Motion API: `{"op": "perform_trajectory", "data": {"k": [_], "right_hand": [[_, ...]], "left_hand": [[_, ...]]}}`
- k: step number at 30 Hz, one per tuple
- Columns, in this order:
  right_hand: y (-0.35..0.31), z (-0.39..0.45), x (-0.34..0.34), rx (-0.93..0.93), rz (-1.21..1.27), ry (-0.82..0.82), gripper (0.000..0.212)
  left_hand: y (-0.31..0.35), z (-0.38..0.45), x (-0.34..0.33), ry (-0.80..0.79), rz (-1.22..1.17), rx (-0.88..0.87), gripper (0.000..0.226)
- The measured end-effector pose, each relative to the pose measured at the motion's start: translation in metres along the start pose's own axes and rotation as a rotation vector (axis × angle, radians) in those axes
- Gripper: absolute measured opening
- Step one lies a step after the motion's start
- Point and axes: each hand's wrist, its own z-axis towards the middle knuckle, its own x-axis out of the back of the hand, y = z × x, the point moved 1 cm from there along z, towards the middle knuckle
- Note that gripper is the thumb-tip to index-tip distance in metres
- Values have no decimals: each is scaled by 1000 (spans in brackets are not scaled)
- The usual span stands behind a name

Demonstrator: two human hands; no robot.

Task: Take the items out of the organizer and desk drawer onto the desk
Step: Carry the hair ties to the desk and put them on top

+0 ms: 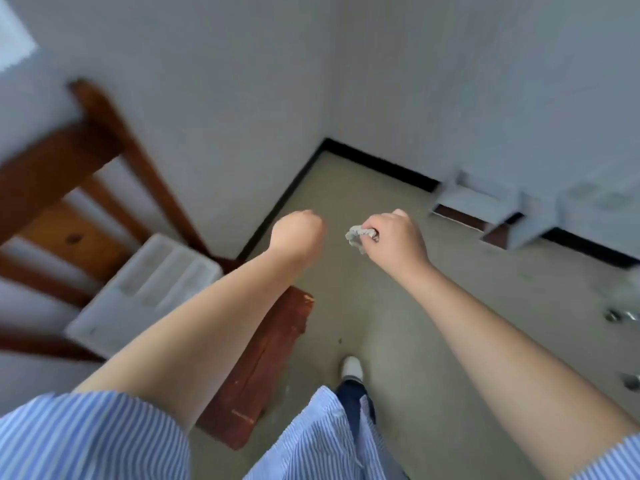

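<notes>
White organizer sits on the chair at our left; our right hand pinches a grey scrunchie in its fingers above the floor, left hand fisted

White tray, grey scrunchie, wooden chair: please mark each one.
white tray (145,289), head view, on its ribbed middle.
grey scrunchie (358,237), head view, on the ruffled loop beside the right hand's fingers.
wooden chair (104,112), head view, on the back post.

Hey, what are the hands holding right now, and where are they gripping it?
The right hand pinches a small crumpled grey-white wad at its right end. The left hand is a closed fist; nothing shows in it.
</notes>
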Motion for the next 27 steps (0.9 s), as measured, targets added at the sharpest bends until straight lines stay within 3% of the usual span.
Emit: {"op": "perform_trajectory", "data": {"k": [7, 14, 21, 27], "right_hand": [[136, -149, 166, -470, -151, 309, 20], [251, -413, 295, -1002, -276, 536, 19], [330, -665, 397, -1312, -385, 644, 19], [390, -823, 450, -1524, -417, 705, 23]], "left_hand": [[249, -8, 75, 106, 166, -633, 23], [543, -138, 70, 145, 257, -1241, 18], [790, -319, 58, 305, 439, -1626, 29], [947, -427, 33, 310, 424, -1768, 27]]}}
